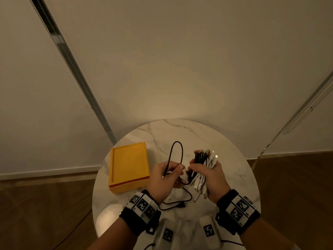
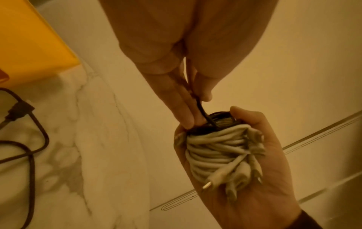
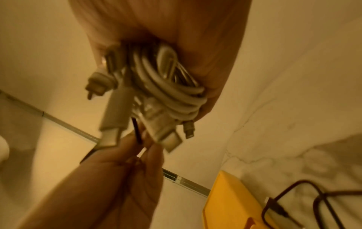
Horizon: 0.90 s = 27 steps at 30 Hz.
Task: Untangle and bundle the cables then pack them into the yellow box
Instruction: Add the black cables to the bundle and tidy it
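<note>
At the left of the round marble desk (image 1: 207,134) we see the yellow box (image 1: 128,166), a flat rectangular case with a raised rim along its left edge and a thin reddish seam near its base; it lies closed and flat, apart from both hands. No brand or readable writing shows on it or on the cables; the only markings are black-and-white square codes on the wrist bands (image 1: 142,204).

Just right of the box, our left hand (image 1: 162,179) pinches a dark braided cable (image 1: 177,150) between thumb and fingers. One loop of it rises above the hand, its tail drops onto the desk and curls toward our wrists, ending in a dark plug (image 1: 181,205), and another stretch runs across to the bundle.

Further right, our right hand (image 1: 214,179) is curled around the cable bundle (image 1: 201,168), held above the desk: mostly white cords coiled together with black ones on the left side, and several white plugs sticking out at both ends. The two hands are close together, the left fingertips touching the bundle's dark end in the left wrist view.
</note>
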Each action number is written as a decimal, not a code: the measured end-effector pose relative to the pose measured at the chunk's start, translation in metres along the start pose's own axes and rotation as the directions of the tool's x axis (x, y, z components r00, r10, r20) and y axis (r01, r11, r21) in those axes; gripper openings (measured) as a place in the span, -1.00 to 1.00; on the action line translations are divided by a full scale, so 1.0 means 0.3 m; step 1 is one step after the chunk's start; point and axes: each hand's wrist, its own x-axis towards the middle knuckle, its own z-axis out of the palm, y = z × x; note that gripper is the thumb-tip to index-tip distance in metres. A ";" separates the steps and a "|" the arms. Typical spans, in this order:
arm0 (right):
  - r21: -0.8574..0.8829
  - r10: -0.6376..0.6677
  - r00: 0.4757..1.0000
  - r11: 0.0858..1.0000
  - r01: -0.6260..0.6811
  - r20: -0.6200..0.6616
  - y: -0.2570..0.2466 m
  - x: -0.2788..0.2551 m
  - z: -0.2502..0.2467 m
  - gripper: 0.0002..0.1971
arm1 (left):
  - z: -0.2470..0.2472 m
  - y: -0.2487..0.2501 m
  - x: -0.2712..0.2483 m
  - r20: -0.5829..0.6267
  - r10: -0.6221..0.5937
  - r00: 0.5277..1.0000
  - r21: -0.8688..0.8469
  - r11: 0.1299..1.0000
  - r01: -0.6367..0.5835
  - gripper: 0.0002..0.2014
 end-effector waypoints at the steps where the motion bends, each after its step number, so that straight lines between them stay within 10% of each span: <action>1: 0.073 0.054 0.998 0.996 -0.056 0.031 -0.005 -0.005 0.002 -0.49 | 0.010 -0.001 -0.003 -0.007 0.011 1.000 0.001 1.000 -0.011 -0.83; 12: 0.223 0.235 0.956 0.936 -0.272 0.176 0.015 -0.006 -0.024 -0.11 | 0.060 -0.019 0.002 -0.148 0.135 0.980 0.139 0.984 -0.114 -0.88; 23: 0.130 0.256 0.967 0.958 -0.255 0.003 -0.004 -0.009 -0.020 -0.51 | 0.067 -0.012 -0.065 0.061 0.311 0.948 0.104 0.943 -0.316 -0.35; 27: 0.111 0.269 0.962 0.958 -0.263 -0.040 0.008 -0.004 -0.031 -0.57 | 0.069 -0.015 -0.071 0.023 0.270 0.962 -0.055 0.962 -0.269 -0.55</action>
